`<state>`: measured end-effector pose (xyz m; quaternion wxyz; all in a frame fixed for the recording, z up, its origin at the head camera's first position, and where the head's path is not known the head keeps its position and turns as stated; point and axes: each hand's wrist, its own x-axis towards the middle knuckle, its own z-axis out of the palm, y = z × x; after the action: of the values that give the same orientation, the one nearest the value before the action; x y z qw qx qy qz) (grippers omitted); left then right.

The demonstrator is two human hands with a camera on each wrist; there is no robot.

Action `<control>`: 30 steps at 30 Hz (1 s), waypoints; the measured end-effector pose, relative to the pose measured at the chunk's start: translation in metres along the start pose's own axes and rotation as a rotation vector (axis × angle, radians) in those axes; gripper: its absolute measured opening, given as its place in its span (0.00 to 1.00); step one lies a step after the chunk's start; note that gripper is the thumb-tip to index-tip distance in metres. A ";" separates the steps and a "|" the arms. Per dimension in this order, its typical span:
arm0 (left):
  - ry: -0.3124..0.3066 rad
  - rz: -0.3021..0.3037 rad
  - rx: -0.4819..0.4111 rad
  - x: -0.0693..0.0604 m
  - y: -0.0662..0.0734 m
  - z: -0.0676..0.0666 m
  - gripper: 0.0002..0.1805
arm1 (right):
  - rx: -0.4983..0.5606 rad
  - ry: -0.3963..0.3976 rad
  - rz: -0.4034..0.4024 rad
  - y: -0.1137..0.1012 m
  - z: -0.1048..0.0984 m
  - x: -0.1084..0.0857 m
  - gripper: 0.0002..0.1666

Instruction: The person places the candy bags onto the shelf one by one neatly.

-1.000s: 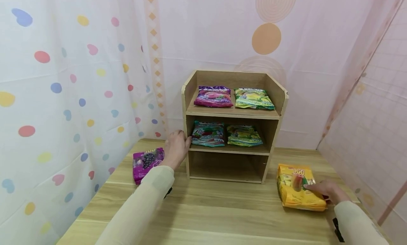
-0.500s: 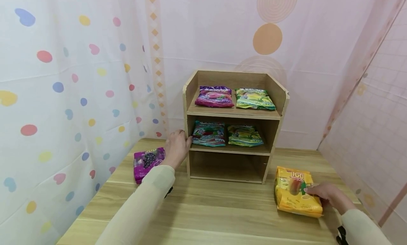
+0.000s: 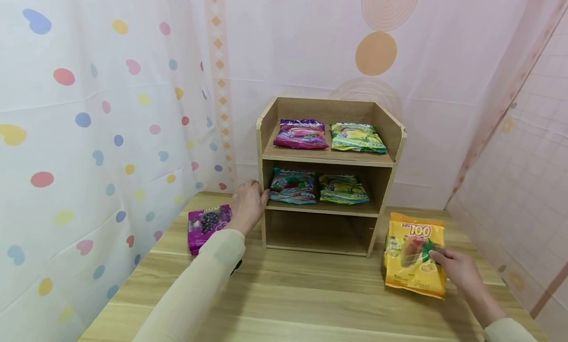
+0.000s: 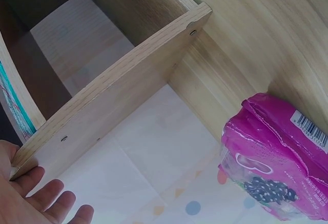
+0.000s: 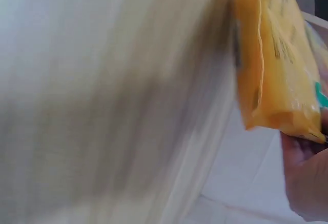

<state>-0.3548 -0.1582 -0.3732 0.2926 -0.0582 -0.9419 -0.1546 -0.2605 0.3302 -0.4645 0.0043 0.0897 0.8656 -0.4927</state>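
Observation:
A small wooden shelf unit [image 3: 328, 160] stands at the middle of the table. My left hand [image 3: 247, 204] grips the front edge of its left side panel [image 4: 110, 98]; in the left wrist view the thumb is on one side and the fingers on the other. My right hand [image 3: 459, 268] holds a yellow candy bag [image 3: 412, 278] by its right edge, thumb on the front face. The bag is tilted up with its front toward me. In the right wrist view the yellow bag [image 5: 282, 75] shows its back, and part of the hand is cut off.
A purple candy bag [image 3: 201, 233] lies left of the shelf unit. A purple-pink bag [image 3: 301, 135] and a green bag [image 3: 357, 137] lie on the top level; a teal bag [image 3: 293, 187] and a yellow-green bag [image 3: 342, 190] lie on the middle one. Curtains surround the table.
My right hand has raised the yellow bag from lying on the table to a steeper tilt, shifting slightly left. The left hand stays on the shelf panel.

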 end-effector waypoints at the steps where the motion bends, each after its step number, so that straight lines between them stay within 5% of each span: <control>1: -0.003 -0.001 -0.001 0.000 0.000 0.000 0.17 | 0.008 0.044 -0.013 0.000 0.001 -0.003 0.45; 6: -0.009 0.000 0.008 0.001 0.002 -0.001 0.17 | 0.063 0.249 -0.136 0.004 0.008 -0.018 0.39; 12: 0.000 0.007 0.003 0.002 0.002 -0.002 0.17 | 0.241 0.392 -0.348 -0.001 0.022 -0.029 0.25; 15: 0.006 0.005 0.005 0.002 0.002 -0.002 0.17 | 0.264 0.382 -0.411 -0.007 0.033 -0.031 0.20; 24: -0.002 -0.004 0.005 0.002 0.000 0.000 0.18 | 0.208 0.322 -0.431 -0.023 0.067 -0.033 0.20; 30: -0.002 -0.003 0.001 0.001 0.000 0.000 0.18 | 0.221 0.249 -0.367 -0.034 0.086 -0.030 0.22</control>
<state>-0.3554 -0.1577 -0.3729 0.2916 -0.0566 -0.9423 -0.1544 -0.2437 0.2357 -0.4769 -0.2020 -0.0092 0.8021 -0.5619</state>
